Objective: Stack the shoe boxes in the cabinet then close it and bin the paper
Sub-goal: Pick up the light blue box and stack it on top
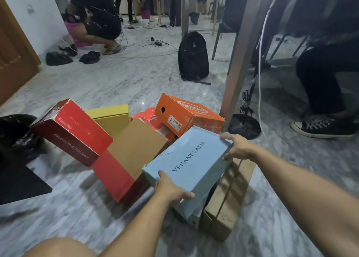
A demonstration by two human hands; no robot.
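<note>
While gripped at both short ends, light-blue shoe box (189,164) tilted above the heap, one long edge lower than the other. Left hand (171,190) clamped on the near corner, thumb on the lid, fingers curled under the end wall; right hand (236,147) clasping the far end, fingers wrapped over the top edge. Two-handed hold likely chosen to keep the loose lid seated and the box level enough for carrying. Lid creased and slightly dented, so probably soft card, prone to buckle under a hard squeeze.

Underneath and just beside: a flat brown carton (227,202) lying lengthways on the marble floor (97,218), plus something grey, partly hidden. To the left, a tan box (138,146) leaning on a plain red box (112,177); a dark red shoe box (71,132) propped at an angle above them; a yellow box (112,116) behind; an orange shoe box (186,114) resting on another red-and-white one at the back. Heap jumbled, boxes leaning on each other, so lifting one may let neighbours slide.

Dark panel (21,183) at the left edge, possibly part of the cabinet; cannot tell. No paper clearly visible. Black bag (17,134) at far left, backpack (193,56) by the table leg (239,66).

Early stage by the look of it: nearly all boxes on the floor.
</note>
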